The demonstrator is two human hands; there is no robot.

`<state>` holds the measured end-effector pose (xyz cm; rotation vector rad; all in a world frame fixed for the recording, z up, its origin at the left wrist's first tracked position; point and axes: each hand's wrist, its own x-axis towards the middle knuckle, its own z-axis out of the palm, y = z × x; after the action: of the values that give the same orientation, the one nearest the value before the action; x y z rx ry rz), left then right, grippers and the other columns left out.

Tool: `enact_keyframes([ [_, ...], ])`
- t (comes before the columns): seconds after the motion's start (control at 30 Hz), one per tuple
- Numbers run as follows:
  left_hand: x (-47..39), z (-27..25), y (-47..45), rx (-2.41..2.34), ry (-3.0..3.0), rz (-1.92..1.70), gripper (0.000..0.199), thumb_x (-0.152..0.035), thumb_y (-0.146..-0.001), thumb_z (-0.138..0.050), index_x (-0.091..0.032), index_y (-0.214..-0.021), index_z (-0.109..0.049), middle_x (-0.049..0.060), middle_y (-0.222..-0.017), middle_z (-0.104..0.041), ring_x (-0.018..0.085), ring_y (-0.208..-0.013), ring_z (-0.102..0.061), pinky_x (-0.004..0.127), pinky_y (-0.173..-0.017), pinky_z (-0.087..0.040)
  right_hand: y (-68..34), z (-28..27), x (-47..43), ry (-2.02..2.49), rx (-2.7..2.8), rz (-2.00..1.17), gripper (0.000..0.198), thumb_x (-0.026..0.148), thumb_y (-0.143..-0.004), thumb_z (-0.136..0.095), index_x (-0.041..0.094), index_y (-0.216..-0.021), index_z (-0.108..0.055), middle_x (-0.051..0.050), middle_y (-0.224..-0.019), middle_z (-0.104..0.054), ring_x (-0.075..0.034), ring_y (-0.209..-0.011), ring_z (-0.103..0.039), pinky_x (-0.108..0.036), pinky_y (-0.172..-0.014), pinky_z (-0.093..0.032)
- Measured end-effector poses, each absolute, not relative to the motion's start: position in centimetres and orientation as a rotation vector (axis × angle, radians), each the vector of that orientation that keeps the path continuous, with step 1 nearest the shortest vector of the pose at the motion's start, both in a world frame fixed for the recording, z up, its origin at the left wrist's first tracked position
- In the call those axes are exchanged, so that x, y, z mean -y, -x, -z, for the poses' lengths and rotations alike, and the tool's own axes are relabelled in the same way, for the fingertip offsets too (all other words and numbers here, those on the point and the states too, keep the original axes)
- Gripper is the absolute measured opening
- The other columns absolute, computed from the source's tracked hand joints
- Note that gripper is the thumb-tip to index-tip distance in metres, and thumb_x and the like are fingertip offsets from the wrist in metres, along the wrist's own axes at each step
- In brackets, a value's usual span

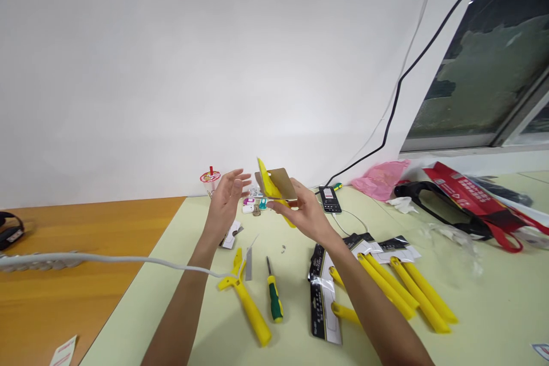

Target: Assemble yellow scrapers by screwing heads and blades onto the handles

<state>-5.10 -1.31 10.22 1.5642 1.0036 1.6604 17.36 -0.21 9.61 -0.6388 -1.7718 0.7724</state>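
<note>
Pale green tabletop (150,280), plain white wall (150,80) behind, fair bit of clutter. A yellow piece (267,184) and a brown card (283,180) are gripped by the right hand's (309,211) fingers above the table; the left hand's (228,191) fingers are spread just beside, nothing held. One yellow-handled tool (254,311) is already laid loose near a screwdriver (274,296). More yellow handles (421,297) are left with black-and-white cards (318,297), seemingly untouched.

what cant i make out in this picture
All in the head view:
Brown card: one end covered by the right hand.
Two yellow handles: partly behind the right forearm.
Lidded cup: partly behind the left hand.
Headphones: cut off by the left edge.
Phone: screen text too small to read.
</note>
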Motion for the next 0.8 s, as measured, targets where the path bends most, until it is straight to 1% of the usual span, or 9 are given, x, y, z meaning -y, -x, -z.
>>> enact_keyframes([
  [0.07,1.2,-10.0,5.2,-0.972,-1.481,-1.536,0.080,-0.083,-0.101,-0.055,-0.019,-0.149,-0.058,0.020,-0.138,-0.074,0.031,-0.117,-0.078,0.046,-0.094,-0.066,-17.5,-9.1,-0.4,0.625,1.783,-0.466,0.030,0.030,-0.101,-0.075,0.030,-0.130,-0.081,-0.008,-0.112,-0.065,-0.024,-0.099,-0.066,-0.035,-0.078,-0.062],
  [0.13,1.4,-9.9,5.0,-0.883,-1.408,-1.402,0.091,-0.091,-0.097,-0.047,-0.021,-0.155,-0.054,0.020,-0.133,-0.076,0.034,-0.108,-0.082,0.048,-0.088,-0.068,-17.5,-8.6,-1.0,0.633,1.790,-0.168,0.047,0.017,-0.104,-0.064,0.034,-0.147,-0.073,-0.008,-0.111,-0.059,-0.023,-0.100,-0.063,-0.037,-0.084,-0.061],
  [0.2,1.6,-9.8,4.6,-0.783,-1.379,-1.332,0.096,-0.094,-0.094,-0.047,-0.022,-0.156,-0.052,0.020,-0.134,-0.076,0.036,-0.107,-0.082,0.051,-0.088,-0.068,-17.5,-8.1,-1.5,0.675,1.811,0.040,0.063,0.010,-0.107,-0.053,0.037,-0.164,-0.058,-0.009,-0.116,-0.055,-0.023,-0.102,-0.062,-0.037,-0.085,-0.061],
  [0.27,1.9,-9.9,4.2,-0.734,-1.400,-1.359,0.099,-0.092,-0.087,-0.064,-0.022,-0.156,-0.051,0.020,-0.134,-0.076,0.036,-0.108,-0.082,0.053,-0.093,-0.067,-17.3,-7.7,-1.6,0.737,1.860,0.173,0.072,0.009,-0.109,-0.047,0.038,-0.174,-0.039,-0.012,-0.124,-0.052,-0.023,-0.104,-0.061,-0.035,-0.079,-0.061],
  [0.37,2.3,-10.2,3.8,-0.758,-1.441,-1.442,0.114,-0.077,-0.072,-0.093,-0.021,-0.161,-0.046,0.020,-0.132,-0.077,0.033,-0.106,-0.080,0.053,-0.096,-0.067,-16.8,-7.3,-1.4,0.817,1.936,0.309,0.087,0.005,-0.108,-0.045,0.039,-0.181,-0.011,-0.017,-0.133,-0.049,-0.026,-0.104,-0.061,-0.035,-0.072,-0.061],
  [0.43,2.7,-10.5,3.7,-0.791,-1.444,-1.458,0.119,-0.064,-0.069,-0.101,-0.023,-0.164,-0.042,0.020,-0.136,-0.076,0.032,-0.107,-0.080,0.050,-0.094,-0.068,-16.3,-7.3,-1.2,0.853,1.948,0.383,0.098,0.000,-0.104,-0.044,0.040,-0.181,0.001,-0.018,-0.134,-0.049,-0.028,-0.105,-0.060,-0.037,-0.072,-0.062],
  [0.6,3.2,-11.0,3.2,-0.846,-1.424,-1.505,0.108,-0.042,-0.075,-0.101,-0.029,-0.164,-0.042,0.018,-0.144,-0.072,0.027,-0.105,-0.079,0.042,-0.088,-0.068,-15.6,-7.5,-0.6,0.878,1.981,0.445,0.107,-0.005,-0.099,-0.045,0.033,-0.181,0.012,-0.020,-0.131,-0.055,-0.034,-0.110,-0.058,-0.048,-0.085,-0.065],
  [0.67,3.1,-11.0,3.1,-0.851,-1.421,-1.508,0.100,-0.040,-0.076,-0.100,-0.027,-0.160,-0.046,0.017,-0.142,-0.072,0.025,-0.099,-0.078,0.042,-0.085,-0.069,-15.6,-7.4,-0.7,0.865,2.002,0.432,0.105,-0.004,-0.100,-0.045,0.031,-0.181,0.013,-0.019,-0.130,-0.058,-0.035,-0.110,-0.058,-0.050,-0.088,-0.065],
  [0.8,2.7,-10.9,3.4,-0.843,-1.456,-1.528,0.084,-0.042,-0.079,-0.097,-0.025,-0.150,-0.056,0.014,-0.136,-0.073,0.022,-0.095,-0.075,0.042,-0.083,-0.070,-15.8,-7.1,-1.2,0.890,1.985,0.366,0.094,0.005,-0.109,-0.045,0.032,-0.181,0.010,-0.016,-0.123,-0.067,-0.034,-0.107,-0.065,-0.045,-0.082,-0.065],
])
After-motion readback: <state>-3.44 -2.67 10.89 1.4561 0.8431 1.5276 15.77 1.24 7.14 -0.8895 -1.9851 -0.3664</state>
